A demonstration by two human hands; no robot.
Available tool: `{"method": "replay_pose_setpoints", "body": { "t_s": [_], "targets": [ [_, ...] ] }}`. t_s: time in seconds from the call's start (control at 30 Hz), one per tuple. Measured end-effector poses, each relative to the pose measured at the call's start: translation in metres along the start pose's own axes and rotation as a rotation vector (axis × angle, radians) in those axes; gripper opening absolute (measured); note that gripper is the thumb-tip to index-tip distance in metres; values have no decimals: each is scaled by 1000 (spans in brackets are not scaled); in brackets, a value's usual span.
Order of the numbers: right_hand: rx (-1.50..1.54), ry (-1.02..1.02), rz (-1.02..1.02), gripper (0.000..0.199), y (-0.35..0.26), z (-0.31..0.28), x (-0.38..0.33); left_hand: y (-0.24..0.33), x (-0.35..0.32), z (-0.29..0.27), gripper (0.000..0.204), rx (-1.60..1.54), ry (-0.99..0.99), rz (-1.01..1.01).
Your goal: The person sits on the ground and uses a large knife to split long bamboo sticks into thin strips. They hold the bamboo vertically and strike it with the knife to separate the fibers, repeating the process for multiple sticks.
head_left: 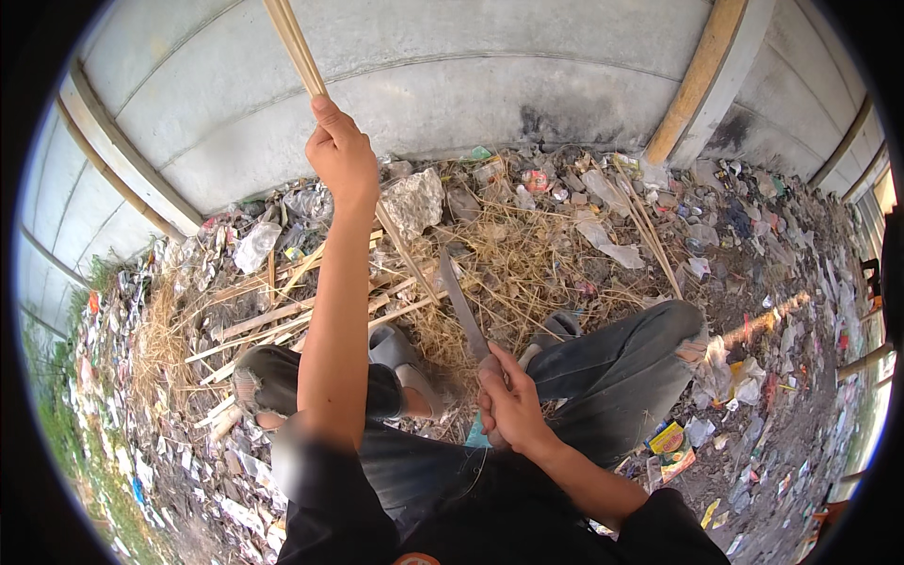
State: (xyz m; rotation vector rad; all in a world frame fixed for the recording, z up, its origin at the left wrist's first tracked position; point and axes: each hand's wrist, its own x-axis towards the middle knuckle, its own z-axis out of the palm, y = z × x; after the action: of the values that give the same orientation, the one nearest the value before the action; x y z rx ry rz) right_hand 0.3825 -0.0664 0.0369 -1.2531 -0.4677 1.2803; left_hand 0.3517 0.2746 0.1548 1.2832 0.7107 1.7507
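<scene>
My left hand (341,151) is raised in front of me and closed round long, pale bamboo strips (299,49). Their upper ends run out of the picture, and the lower part (408,247) comes out below my wrist, slanting down toward the ground. My right hand (511,400), low between my knees, grips a long knife (462,303). Its blade points up and away from me, with the tip just right of the strips' lower end. Most of the handle is hidden by my fingers. A bit of turquoise material (477,432) shows beside that hand.
Split bamboo pieces (273,325) lie to my left, and more strips (650,226) to the right. Straw shavings (527,245) and litter cover the ground. A pale rock (412,202) sits before the grey panel wall (471,104). A wooden post (697,80) leans against it.
</scene>
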Motion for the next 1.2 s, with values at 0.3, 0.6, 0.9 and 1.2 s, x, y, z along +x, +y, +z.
{"method": "replay_pose_setpoints", "body": {
  "t_s": [0.3,0.6,0.9,1.2],
  "targets": [
    [152,196,-1016,63,-101,38,-5,-3,-10,8,72,127,63,128],
    [60,221,100,57,58,-30,8,61,-2,-5,66,22,159,122],
    [34,150,-261,54,-54,-15,6,71,-12,17,48,-40,-86,-118],
    [8,11,-227,57,-53,-5,-24,55,-24,2,43,-58,-295,94]
  ]
}}
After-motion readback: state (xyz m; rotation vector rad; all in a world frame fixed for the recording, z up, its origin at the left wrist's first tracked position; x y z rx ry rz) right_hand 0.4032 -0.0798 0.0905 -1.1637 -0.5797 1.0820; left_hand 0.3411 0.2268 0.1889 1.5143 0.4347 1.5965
